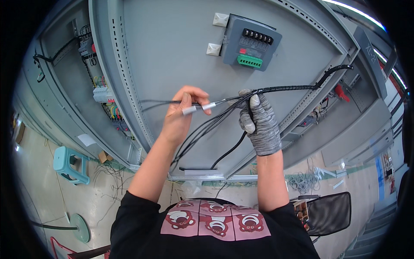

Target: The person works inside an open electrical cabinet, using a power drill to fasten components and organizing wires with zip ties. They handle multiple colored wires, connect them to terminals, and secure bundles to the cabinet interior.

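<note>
My bare left hand point(183, 113) pinches thin black wires that carry white marker sleeves point(208, 106). In a grey glove, my right hand point(261, 121) is closed around the wire bundle point(237, 103), where loose wires fan out of a black wrapped harness point(289, 88). From there the harness runs right to the edge of the grey cabinet door panel point(172, 47). Several loose wires droop down between my hands. Above them, a grey panel meter point(252, 43) with a black terminal strip and a green terminal block is mounted on the panel.
Two white adhesive mounts point(213, 49) sit left of the meter. Open cabinets with wired breakers point(102, 94) stand at left. On the floor are a light blue stool point(71, 165), wire scraps point(304, 182) and a black mesh chair point(332, 213).
</note>
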